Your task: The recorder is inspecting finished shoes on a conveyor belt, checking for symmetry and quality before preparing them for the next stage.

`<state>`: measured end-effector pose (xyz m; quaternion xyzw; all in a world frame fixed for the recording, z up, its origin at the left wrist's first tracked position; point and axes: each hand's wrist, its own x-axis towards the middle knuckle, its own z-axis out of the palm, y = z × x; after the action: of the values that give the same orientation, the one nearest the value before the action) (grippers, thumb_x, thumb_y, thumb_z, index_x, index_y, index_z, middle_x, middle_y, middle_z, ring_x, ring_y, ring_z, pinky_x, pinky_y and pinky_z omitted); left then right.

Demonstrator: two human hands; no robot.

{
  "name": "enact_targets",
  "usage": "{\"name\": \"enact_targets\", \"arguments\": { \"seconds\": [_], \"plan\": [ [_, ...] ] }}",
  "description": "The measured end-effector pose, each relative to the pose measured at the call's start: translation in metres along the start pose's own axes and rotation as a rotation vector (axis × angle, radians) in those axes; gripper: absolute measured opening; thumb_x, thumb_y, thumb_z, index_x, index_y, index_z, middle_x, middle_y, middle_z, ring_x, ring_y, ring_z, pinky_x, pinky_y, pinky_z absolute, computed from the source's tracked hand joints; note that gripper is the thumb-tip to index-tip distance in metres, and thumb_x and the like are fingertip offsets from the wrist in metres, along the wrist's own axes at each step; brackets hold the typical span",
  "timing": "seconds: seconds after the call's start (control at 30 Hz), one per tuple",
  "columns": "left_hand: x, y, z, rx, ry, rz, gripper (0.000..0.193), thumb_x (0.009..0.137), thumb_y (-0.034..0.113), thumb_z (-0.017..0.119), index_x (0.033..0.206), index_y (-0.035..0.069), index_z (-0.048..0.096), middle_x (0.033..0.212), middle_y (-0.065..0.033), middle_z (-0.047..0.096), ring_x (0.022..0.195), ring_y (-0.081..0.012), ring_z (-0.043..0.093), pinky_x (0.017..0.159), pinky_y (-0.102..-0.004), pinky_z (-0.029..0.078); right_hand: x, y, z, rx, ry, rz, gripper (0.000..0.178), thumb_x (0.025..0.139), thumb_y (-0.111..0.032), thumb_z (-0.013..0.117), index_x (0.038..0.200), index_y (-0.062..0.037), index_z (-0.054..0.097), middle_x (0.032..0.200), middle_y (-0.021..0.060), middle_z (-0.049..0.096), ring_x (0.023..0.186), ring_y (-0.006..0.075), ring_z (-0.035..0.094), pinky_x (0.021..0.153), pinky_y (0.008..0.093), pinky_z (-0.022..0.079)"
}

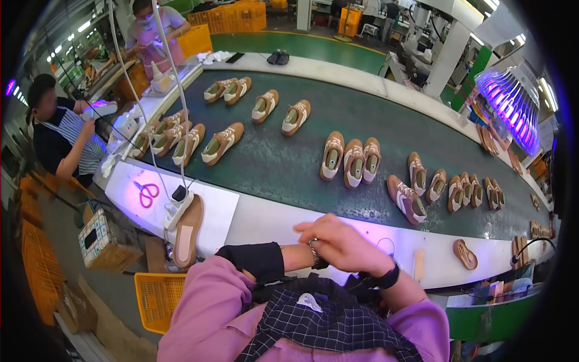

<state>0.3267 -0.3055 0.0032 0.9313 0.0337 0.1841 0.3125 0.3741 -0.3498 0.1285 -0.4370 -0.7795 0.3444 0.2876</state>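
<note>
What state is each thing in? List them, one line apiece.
Right hand: laid over the left wrist, holding nothing.
Left hand: hidden under the right hand; grip cannot be told.
Shoes on the belt: upright, unlaced openings up, in loose groups.
Scissors: lying flat on the white ledge, blades shut.
Loose sole: flat on the ledge, inner side up.
Purple lamp: lit.

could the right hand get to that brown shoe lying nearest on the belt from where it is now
Probably yes. The right hand rests on the left wrist over the white table edge, holding nothing that shows. The nearest brown shoe lies on the green belt just beyond, with only bare table and belt between.
</note>
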Motion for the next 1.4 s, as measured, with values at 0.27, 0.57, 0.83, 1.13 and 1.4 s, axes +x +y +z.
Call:
{"name": "enact_targets", "arguments": {
  "seconds": [0.27,0.57,0.83,1.13,1.4],
  "plan": [
    [0.002,0.078,-0.022,-0.318,-0.520,0.171,0.034,0.079,0.027,0.058,0.101,0.001,0.057,0.093,-0.0146,0.063,0.085,-0.0268,0.062,0.076,-0.0383,0.049,-0.023,-0.004,-0.048,0.323,-0.429,0.110,0.038,0.077,-0.001,0.053,0.114,-0.0039,0.057,0.127,0.0142,0.052,0.111,0.0253,0.054,0.095,0.0350,0.042],
    [0.008,0.108,-0.033,-0.792,-0.723,0.156,0.023,0.084,0.012,0.052,0.104,0.002,0.056,0.091,-0.0113,0.064,0.086,-0.0208,0.061,0.075,-0.0328,0.048,-0.041,0.013,-0.042,0.654,-0.431,0.219,0.032,0.081,0.000,0.059,0.113,-0.0013,0.060,0.124,0.0139,0.055,0.117,0.0223,0.051,0.095,0.0338,0.043],
    [0.014,0.111,-0.023,-0.990,-0.821,0.079,0.029,0.082,0.006,0.046,0.110,0.001,0.055,0.098,-0.0106,0.063,0.094,-0.0186,0.058,0.083,-0.0317,0.046,-0.049,0.017,-0.038,0.509,-0.308,0.109,0.024,0.082,-0.003,0.062,0.106,-0.0031,0.064,0.106,0.0082,0.065,0.092,0.0126,0.062,0.081,0.0271,0.050],
    [0.030,0.115,-0.040,-1.056,-0.925,0.134,0.034,0.087,0.012,0.049,0.120,0.002,0.049,0.109,-0.0122,0.058,0.102,-0.0208,0.054,0.088,-0.0328,0.043,-0.053,0.021,-0.046,0.196,-0.208,-0.006,0.009,0.082,-0.001,0.055,0.091,-0.0005,0.059,0.085,0.0056,0.066,0.073,0.0118,0.060,0.067,0.0276,0.048],
    [0.042,0.133,-0.057,-1.389,-0.900,0.220,0.059,0.084,0.025,0.065,0.132,0.003,0.040,0.112,-0.0130,0.056,0.105,-0.0175,0.052,0.090,-0.0304,0.041,-0.066,0.039,-0.027,0.825,-0.147,0.087,0.009,0.085,-0.006,0.051,0.091,-0.0042,0.044,0.095,0.0086,0.058,0.085,0.0113,0.053,0.073,0.0250,0.044]
  ]
}}
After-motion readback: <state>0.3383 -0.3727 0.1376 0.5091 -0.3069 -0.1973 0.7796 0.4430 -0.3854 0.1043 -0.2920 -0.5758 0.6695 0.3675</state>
